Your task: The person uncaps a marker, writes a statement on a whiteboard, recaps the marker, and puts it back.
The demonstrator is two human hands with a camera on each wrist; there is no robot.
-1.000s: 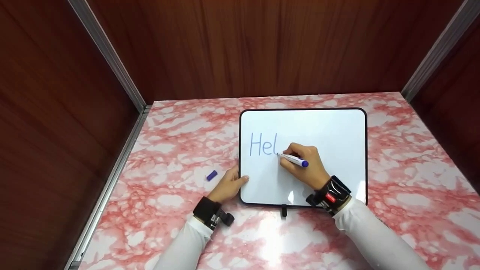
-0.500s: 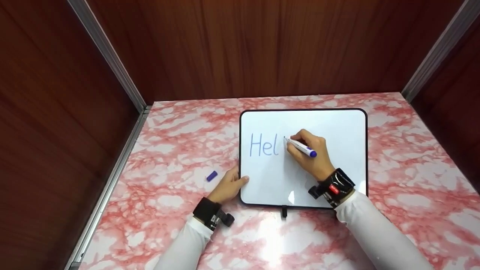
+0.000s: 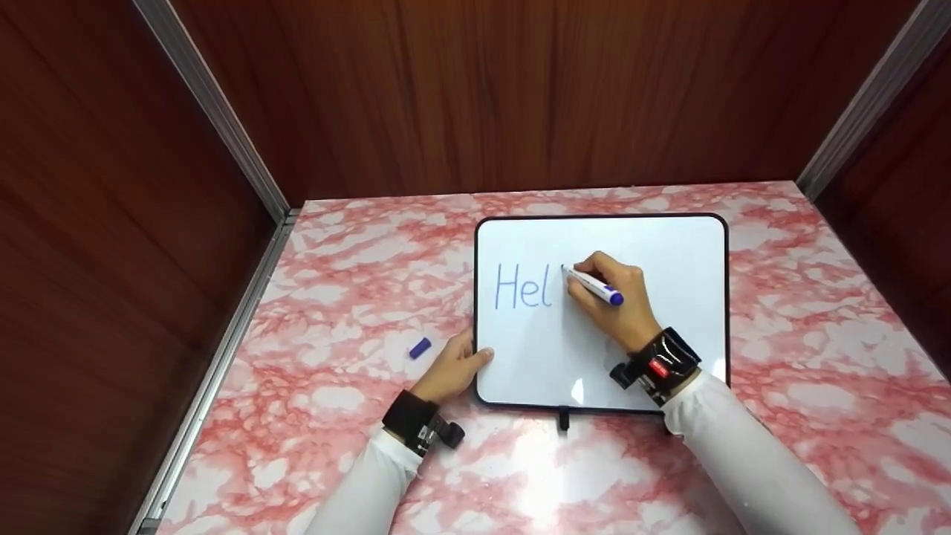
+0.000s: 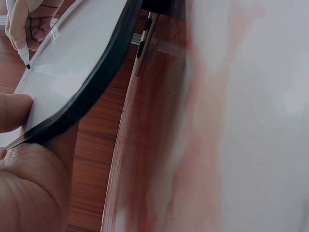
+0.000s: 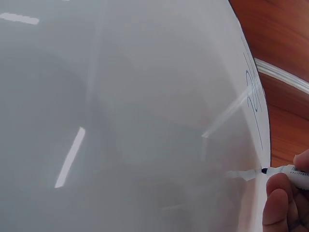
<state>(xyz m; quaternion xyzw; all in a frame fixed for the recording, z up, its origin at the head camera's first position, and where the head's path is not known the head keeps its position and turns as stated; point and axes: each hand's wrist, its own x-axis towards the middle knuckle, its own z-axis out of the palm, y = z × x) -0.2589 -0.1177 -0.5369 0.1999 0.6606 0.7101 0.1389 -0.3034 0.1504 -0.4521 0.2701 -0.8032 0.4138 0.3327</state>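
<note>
A whiteboard (image 3: 520,357) with a black frame leans up from the table, with "Hel" in blue on its left half. My left hand (image 3: 449,368) grips its lower left edge, the thumb (image 4: 14,112) over the front face and the other fingers behind, partly hidden. In my right hand (image 3: 617,301) a white marker (image 3: 594,286) with a blue end is pinched. Its dark tip (image 5: 264,170) is at the board's surface, just right of the "l"; whether it touches I cannot tell. A blue marker cap (image 3: 420,348) lies on the table left of my left hand.
The red and white marbled table (image 3: 334,297) carries everything. Brown wood-grain panels (image 3: 483,96) stand behind and at both sides, joined by metal rails (image 3: 215,104). A small black stand foot (image 3: 564,418) sticks out below the board's lower edge.
The marker in my right hand finished the stroke of the "l", then moved up and right to a spot beside that letter's top. My left hand and the cap stay put.
</note>
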